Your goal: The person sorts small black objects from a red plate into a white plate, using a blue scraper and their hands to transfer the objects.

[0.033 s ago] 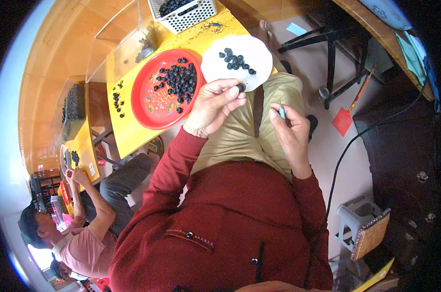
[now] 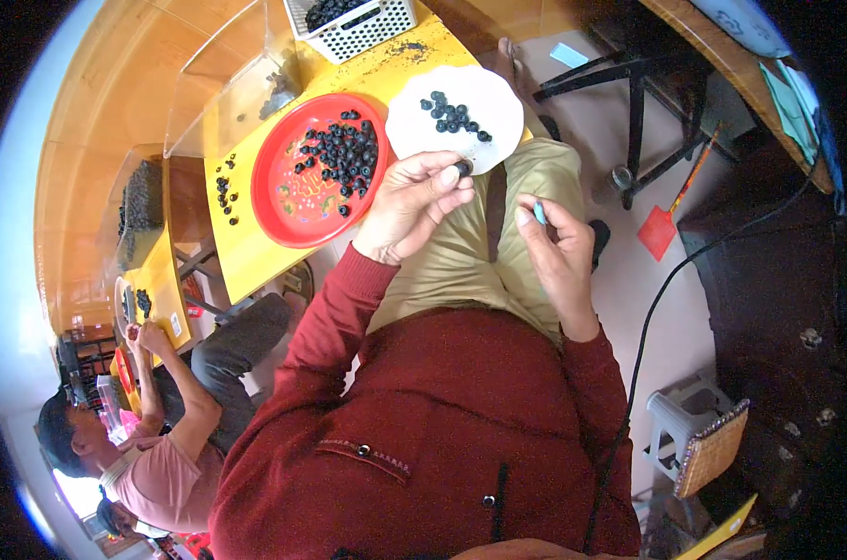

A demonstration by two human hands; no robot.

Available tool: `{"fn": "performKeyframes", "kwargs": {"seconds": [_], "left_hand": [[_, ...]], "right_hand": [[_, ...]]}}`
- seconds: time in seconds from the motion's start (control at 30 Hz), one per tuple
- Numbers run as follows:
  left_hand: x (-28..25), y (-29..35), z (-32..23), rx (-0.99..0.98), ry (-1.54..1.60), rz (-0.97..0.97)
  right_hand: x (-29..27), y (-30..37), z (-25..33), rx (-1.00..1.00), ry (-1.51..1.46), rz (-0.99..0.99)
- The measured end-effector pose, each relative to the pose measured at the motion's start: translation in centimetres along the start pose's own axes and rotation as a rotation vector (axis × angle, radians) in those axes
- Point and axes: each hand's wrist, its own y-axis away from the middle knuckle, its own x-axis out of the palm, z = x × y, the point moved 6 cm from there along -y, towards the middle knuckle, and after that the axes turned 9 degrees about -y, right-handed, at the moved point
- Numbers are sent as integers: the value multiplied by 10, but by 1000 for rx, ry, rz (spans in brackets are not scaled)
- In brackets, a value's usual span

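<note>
My left hand (image 2: 422,201) pinches a small, dark, round bead (image 2: 464,168) between thumb and fingertips, just over the near edge of a white plate (image 2: 414,121). Several similar black beads (image 2: 456,119) lie on that plate. In my right hand (image 2: 562,247), apart from the left and above my lap, is a small tool with a teal handle (image 2: 539,213); its working end is too small to make out. Left of the plate, a red round tray (image 2: 279,201) holds a heap of black beads (image 2: 344,154), some showing a hole.
The yellow table (image 2: 246,257) carries loose beads (image 2: 224,191), a clear plastic box (image 2: 223,84), dark crumbs and a white perforated basket (image 2: 363,39) of dark pieces. A red fly swatter (image 2: 659,231), black cable (image 2: 648,327) and grey stool (image 2: 676,425) are on the right. Another person (image 2: 167,467) works at the left.
</note>
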Motion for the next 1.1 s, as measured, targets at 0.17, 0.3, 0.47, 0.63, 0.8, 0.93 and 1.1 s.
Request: {"fn": "performKeyframes", "kwargs": {"seconds": [0.17,0.3,0.47,0.63,0.8,0.93,1.1], "left_hand": [[4,3,6,-1,79,31],[9,4,7,-24,124,82],[11,7,8,-15,145,109],[9,8,11,-12,123,85],[14,10,11,-8,113,110],[12,14,9,8,53,110],[32,22,-1,52,19,291]], "right_hand": [[22,-8,27,-299,210,185],[38,-9,49,-431,321,238],[46,-9,52,-395,327,285],[44,-11,49,-468,342,297],[43,-12,48,-509,321,288],[42,-10,48,-526,248,302],[29,-14,45,-450,299,169]]}}
